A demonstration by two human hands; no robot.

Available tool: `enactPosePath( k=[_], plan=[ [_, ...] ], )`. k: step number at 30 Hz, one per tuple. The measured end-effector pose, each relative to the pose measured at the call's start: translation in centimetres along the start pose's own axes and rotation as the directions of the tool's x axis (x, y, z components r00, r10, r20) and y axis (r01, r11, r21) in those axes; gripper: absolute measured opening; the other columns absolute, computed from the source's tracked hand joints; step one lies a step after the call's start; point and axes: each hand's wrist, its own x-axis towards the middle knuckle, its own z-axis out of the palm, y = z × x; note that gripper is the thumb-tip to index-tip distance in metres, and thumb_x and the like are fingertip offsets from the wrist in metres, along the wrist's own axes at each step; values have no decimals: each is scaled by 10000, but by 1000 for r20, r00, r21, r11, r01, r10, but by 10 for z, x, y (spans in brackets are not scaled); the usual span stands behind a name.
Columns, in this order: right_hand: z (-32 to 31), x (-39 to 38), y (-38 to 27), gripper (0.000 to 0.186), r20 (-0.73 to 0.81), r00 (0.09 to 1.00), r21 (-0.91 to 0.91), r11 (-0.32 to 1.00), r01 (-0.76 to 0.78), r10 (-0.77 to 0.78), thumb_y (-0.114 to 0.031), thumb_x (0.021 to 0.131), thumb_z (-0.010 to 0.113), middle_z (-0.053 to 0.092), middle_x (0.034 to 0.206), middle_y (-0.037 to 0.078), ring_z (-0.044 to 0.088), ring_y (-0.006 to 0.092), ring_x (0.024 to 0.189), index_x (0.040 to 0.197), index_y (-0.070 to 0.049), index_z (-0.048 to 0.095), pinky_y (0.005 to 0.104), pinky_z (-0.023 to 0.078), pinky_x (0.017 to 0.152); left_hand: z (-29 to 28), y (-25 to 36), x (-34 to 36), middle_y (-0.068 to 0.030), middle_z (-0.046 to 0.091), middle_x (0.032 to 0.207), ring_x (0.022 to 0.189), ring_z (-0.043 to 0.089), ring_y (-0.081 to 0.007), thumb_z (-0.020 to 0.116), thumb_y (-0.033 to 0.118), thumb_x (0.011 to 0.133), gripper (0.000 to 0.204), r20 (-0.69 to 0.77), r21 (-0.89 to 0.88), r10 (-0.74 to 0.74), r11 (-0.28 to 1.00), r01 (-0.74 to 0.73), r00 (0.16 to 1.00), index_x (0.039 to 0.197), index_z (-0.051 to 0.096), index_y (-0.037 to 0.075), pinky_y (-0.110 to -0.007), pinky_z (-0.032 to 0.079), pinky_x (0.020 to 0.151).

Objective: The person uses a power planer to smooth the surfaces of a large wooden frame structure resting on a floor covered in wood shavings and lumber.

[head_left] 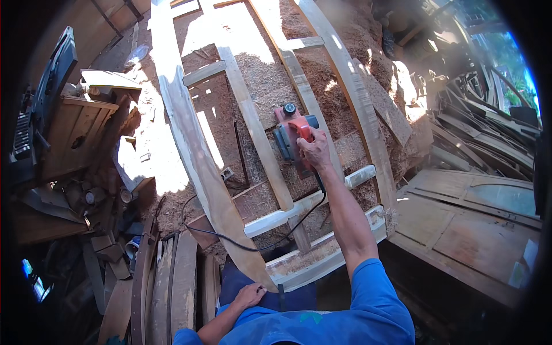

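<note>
Head view. Right hand (314, 152) closed around the handle of a red power planer (294, 135); planer just ahead of that wrist, well ahead and to the right of the left hand. Left hand (250, 295): beside near left corner of the wooden frame (211, 192), fingers bent; cannot tell whether it grips the edge. Planer over the frame's right inner bar (301, 95), between left and right edges. Black cord (257, 250) crosses left edge near that corner. Outward: shavings (259, 75) beneath; panelled door (471, 241) beyond right edge; boards (184, 276) beyond near left corner.
</note>
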Motion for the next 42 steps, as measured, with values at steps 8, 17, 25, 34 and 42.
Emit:
enactPosePath(
  k=[8,17,25,34,42],
  plan=[
    [-1,-5,30,411,32,999,-41,999,-7,8,-244,863,710,707,895,153,713,239,838,1217,-42,662,367,561,780,-12,25,11,-175,724,968,912,702,-376,629,231,953,221,-208,-19,267,961,-276,941,1042,711,46,-453,556,800],
    [-53,-177,83,540,-586,769,300,950,-85,254,-144,1012,632,615,1256,152,615,218,1143,1488,31,447,335,503,989,-134,179,155,-209,624,1112,1054,609,-379,681,126,911,265,-657,400,593,798,-452,465,1152,633,27,-457,496,918],
    [-28,-475,229,724,-393,3,893,382,-237,920,-536,1030,501,457,1527,192,494,345,1357,1542,-36,392,439,423,1120,-160,188,254,-269,509,1335,1288,462,-431,762,512,838,822,-659,356,284,934,-45,696,1377,469,-36,-516,364,1113],
    [-27,-471,235,912,-73,414,981,141,-136,907,-758,995,286,221,1688,116,246,358,1527,1640,-121,187,502,244,1233,-151,179,262,-264,456,1448,1398,413,-417,746,605,831,899,-723,300,274,951,-68,634,1392,509,-57,-480,328,1185],
    [-20,-454,222,866,-16,421,991,70,-113,907,-733,1014,263,280,1661,112,297,345,1502,1633,-130,217,481,288,1215,-147,159,263,-281,414,1520,1380,415,-442,571,587,976,781,-737,343,386,921,-186,555,1394,526,-71,-487,312,1178]
  ],
)
